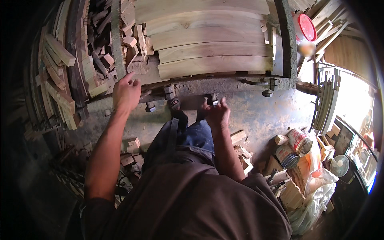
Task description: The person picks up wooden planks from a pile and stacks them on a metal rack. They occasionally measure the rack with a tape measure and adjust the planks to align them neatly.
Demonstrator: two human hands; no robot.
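My left hand (127, 95) is over the near rail of a rusty metal clamp frame (192, 85), index finger stretched out and the others loosely bent, with nothing in it. At the rail's front side, my right hand (218, 115) has its thumb and finger on either side of a threaded bolt (213, 100). A smeared greyish strip (192, 103) lies just left of that hand; its kind cannot be made out. Inside the frame, several pale wooden boards (216, 68) lie edge to edge. Another bolt (150, 107) hangs from the rail near my left hand.
Wood offcuts (108, 60) fill the left of the frame, with stacked strips (60, 92) beyond. A white bucket with a red rim (306, 28) stands at the far right. Metal cans (300, 142) and a plastic bag (316, 200) sit at lower right. More wood blocks (134, 144) lie on the floor.
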